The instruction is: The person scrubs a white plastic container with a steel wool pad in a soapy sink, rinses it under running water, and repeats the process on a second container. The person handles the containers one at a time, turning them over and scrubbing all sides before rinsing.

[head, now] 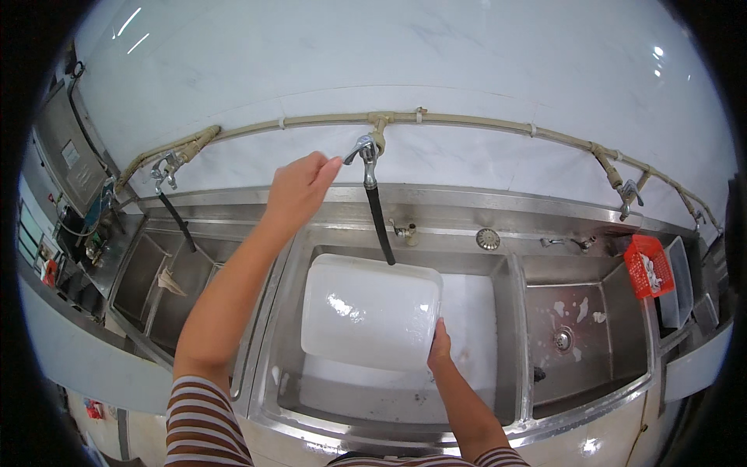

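My left hand [306, 185] is raised at the lever of a chrome tap [368, 153], its fingers curled; whether they grip the lever is hard to see. A black rubber hose [380, 225] hangs from the tap spout, its lower end at the far edge of a white plastic tub [370, 315]. With my right hand [440, 345] I hold the tub by its right side, over the middle steel sink basin [506, 350]. The tub's surface looks wet and shiny. Below it, whitish water or a white surface covers the basin floor.
A right basin [627, 373] has a drain and foam patches. An orange plastic basket [636, 269] stands at its far right corner, beside translucent containers [677, 286]. At left, another basin [175, 315] holds a cloth-like scrap [170, 282] below a second hosed tap [168, 169]. A pipe [478, 121] crosses the wall.
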### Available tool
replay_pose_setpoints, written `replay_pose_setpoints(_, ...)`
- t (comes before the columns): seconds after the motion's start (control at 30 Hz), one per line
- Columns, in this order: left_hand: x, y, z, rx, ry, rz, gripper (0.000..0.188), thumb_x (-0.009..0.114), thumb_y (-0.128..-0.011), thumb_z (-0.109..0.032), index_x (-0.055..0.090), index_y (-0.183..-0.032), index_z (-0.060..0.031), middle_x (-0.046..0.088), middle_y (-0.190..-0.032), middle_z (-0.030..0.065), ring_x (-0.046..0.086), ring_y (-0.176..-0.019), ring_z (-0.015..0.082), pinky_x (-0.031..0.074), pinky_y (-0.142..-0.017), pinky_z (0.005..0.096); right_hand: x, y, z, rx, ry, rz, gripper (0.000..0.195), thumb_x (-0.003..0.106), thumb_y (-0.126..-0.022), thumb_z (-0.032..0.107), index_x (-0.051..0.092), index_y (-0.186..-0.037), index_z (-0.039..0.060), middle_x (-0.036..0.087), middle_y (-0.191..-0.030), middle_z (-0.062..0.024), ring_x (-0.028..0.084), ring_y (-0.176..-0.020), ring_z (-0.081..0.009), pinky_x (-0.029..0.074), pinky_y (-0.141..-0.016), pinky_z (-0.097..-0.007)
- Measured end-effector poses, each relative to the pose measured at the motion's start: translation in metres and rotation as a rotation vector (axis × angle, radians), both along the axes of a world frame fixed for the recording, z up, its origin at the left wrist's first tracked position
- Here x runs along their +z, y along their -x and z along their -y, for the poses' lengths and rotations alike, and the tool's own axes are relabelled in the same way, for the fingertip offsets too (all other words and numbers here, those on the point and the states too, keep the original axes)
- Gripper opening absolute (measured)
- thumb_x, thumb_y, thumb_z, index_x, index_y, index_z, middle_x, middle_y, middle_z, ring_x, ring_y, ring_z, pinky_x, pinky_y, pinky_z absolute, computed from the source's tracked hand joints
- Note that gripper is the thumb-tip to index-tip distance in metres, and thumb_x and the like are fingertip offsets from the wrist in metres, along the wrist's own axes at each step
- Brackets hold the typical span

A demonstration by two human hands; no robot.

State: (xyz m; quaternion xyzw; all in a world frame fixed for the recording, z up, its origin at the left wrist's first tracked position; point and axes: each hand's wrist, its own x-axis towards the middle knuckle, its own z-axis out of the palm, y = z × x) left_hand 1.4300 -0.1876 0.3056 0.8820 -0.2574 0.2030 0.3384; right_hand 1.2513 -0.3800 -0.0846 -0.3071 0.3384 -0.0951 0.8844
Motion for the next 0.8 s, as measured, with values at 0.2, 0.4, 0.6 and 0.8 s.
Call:
replay_pose_setpoints(0.2, 0.002, -0.019, 0.018, 0.021, -0.274, 0.149, 0.038, 0.047, -0.088, -0.03, 0.051, -0.067, 0.0008, 0.052, -0.062, 0.0179, 0.049, -0.06, 0.037, 0.037, -0.055, 0.0447, 0.0, -0.013, -0.013, 0.007, -0.011, -0.029, 0.062, 0.047, -0.083, 0.058, 0.058, -0.093, -0.0024, 0.06, -0.088, -0.0103, 0.057, -0.08, -0.0211, 0.047, -0.073, -0.033)
replay_pose_setpoints(0.4, 0.006, -0.01, 0.032, 0.013, -0.276, 0.132, 0.039, 0.049, -0.087, -0.029, 0.051, -0.063, 0.0011, 0.051, -0.059, 0.0186, 0.049, -0.059, 0.0375, 0.037, -0.055, 0.0454, -0.009, -0.022, -0.015, 0.037, 0.024, -0.113, 0.061, 0.047, -0.083, 0.059, 0.059, -0.086, -0.001, 0.06, -0.083, -0.008, 0.055, -0.074, -0.0191, 0.046, -0.066, -0.0324)
replay_pose_setpoints(0.6, -0.001, -0.011, 0.037, 0.0, -0.193, 0.108, 0.04, 0.053, -0.087, -0.03, 0.049, -0.064, 0.0023, 0.046, -0.056, 0.018, 0.041, -0.053, 0.0332, 0.035, -0.051, 0.0401, -0.017, -0.024, -0.012, 0.077, 0.044, -0.117, 0.063, 0.049, -0.082, 0.059, 0.058, -0.087, -0.0027, 0.06, -0.083, -0.0078, 0.055, -0.075, -0.0185, 0.046, -0.066, -0.0321)
replay_pose_setpoints(0.8, 0.0, -0.01, 0.046, -0.015, -0.175, 0.086, 0.041, 0.054, -0.086, -0.031, 0.05, -0.063, 0.0029, 0.044, -0.055, 0.0178, 0.04, -0.05, 0.0301, 0.034, -0.05, 0.0395, -0.034, -0.028, -0.012, 0.104, 0.013, -0.121, 0.064, 0.051, -0.082, 0.057, 0.057, -0.099, -0.0048, 0.059, -0.093, -0.0102, 0.056, -0.083, -0.0205, 0.046, -0.074, -0.0328)
